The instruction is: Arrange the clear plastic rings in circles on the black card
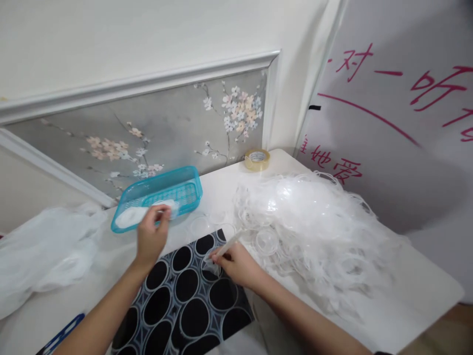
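L hand (152,232): fingers nearly closed, thin translucent white film (173,207) apparently pinched, over turquoise plastic basket (158,180). R hand (233,264): slim pale stick (229,242) gripped, over black circle-patterned sheet (187,286). Film sorting prob. being done; next, release into basket needed.

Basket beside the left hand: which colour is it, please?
The basket is turquoise blue; the head view shows it best.

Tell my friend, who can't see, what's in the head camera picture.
A person's left hand pinches white film over a blue basket, while the right hand holds a pale stick over a black sheet patterned with circles. A heap of clear rings lies on the white table to the right.
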`<state>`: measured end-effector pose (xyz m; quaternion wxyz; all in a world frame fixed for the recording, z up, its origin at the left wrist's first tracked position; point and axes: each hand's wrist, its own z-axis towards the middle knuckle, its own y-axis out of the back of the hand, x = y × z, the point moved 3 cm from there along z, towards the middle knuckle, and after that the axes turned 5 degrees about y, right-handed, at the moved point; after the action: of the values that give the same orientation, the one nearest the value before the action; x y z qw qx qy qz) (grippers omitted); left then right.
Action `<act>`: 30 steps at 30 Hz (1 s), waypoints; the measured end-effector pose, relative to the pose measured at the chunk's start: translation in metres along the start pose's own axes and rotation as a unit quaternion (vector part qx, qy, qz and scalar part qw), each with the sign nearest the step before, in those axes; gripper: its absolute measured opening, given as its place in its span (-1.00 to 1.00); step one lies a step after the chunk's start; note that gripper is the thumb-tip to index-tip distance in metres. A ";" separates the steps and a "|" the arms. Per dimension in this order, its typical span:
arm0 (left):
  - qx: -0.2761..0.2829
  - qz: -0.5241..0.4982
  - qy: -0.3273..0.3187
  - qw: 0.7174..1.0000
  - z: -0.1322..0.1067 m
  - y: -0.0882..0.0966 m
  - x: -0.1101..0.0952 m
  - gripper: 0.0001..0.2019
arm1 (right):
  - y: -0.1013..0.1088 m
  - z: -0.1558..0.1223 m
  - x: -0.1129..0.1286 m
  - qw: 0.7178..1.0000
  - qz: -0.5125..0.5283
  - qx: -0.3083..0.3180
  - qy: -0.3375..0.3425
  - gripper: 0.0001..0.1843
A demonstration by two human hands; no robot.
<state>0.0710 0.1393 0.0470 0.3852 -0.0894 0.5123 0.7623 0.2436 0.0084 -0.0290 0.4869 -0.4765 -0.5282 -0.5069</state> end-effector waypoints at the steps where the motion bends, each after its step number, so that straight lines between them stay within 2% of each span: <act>1: -0.029 -0.027 0.027 0.999 0.000 0.009 -0.005 -0.81 | 0.003 0.002 -0.002 0.998 0.052 -0.010 -0.019 -0.78; 2: -0.010 -0.046 0.027 0.999 -0.002 0.014 -0.013 -0.82 | 0.006 0.003 -0.004 0.993 0.109 -0.020 -0.038 -0.76; 3: 0.048 -0.054 0.005 0.997 -0.007 0.014 -0.024 -0.83 | 0.009 0.004 -0.005 0.984 0.167 -0.030 -0.054 -0.72; 6: 0.271 -0.057 -0.053 0.959 -0.030 0.001 -0.055 -0.82 | 0.014 0.006 -0.003 0.943 0.321 -0.056 -0.070 -0.63; 7: 0.319 -0.062 -0.050 0.945 -0.037 -0.005 -0.061 -0.82 | 0.016 0.006 -0.001 0.930 0.358 -0.056 -0.065 -0.61; 9: 0.364 -0.078 -0.018 0.928 -0.043 -0.015 -0.068 -0.83 | 0.018 0.005 0.004 0.910 0.409 -0.043 -0.053 -0.62; 12: 0.363 -0.098 0.026 0.926 -0.034 -0.022 -0.070 -0.85 | 0.022 0.005 0.008 0.892 0.449 -0.027 -0.048 -0.66; 15: 0.333 -0.087 0.001 0.939 -0.010 -0.022 -0.077 -0.85 | 0.029 0.008 0.006 0.883 0.464 -0.051 -0.047 -0.68; 18: 0.271 -0.073 -0.030 0.959 0.022 -0.023 -0.100 -0.83 | 0.031 0.011 0.000 0.893 0.437 -0.099 -0.042 -0.65; 20: 0.244 -0.087 -0.052 0.964 0.042 -0.032 -0.127 -0.67 | 0.029 0.012 -0.006 0.910 0.390 -0.133 -0.044 -0.63; 22: 0.230 -0.114 -0.124 0.958 0.056 -0.051 -0.162 -0.47 | 0.026 0.013 -0.012 0.936 0.315 -0.154 -0.036 -0.63; 23: 0.220 -0.126 -0.179 0.951 0.059 -0.065 -0.179 -0.45 | 0.024 0.013 -0.013 0.951 0.266 -0.156 -0.025 -0.64; 25: 0.248 -0.105 -0.284 0.920 0.058 -0.099 -0.207 -0.58 | 0.021 0.012 -0.015 0.976 0.161 -0.149 -0.002 -0.67; 27: 0.323 0.011 -0.367 0.872 0.051 -0.136 -0.220 -0.70 | 0.020 0.011 -0.014 0.987 0.086 -0.136 0.018 -0.70; 28: 0.348 0.030 -0.387 0.853 0.049 -0.149 -0.221 -0.72 | 0.021 0.010 -0.013 0.989 0.064 -0.131 0.026 -0.71; 30: 0.359 0.060 -0.422 0.831 0.046 -0.161 -0.218 -0.68 | 0.024 0.008 -0.010 0.990 0.036 -0.130 0.039 -0.72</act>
<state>0.3415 0.0991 0.0694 0.5226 0.4159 0.5419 0.5102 0.2683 0.0168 -0.0372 0.4592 -0.5345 -0.4203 -0.5716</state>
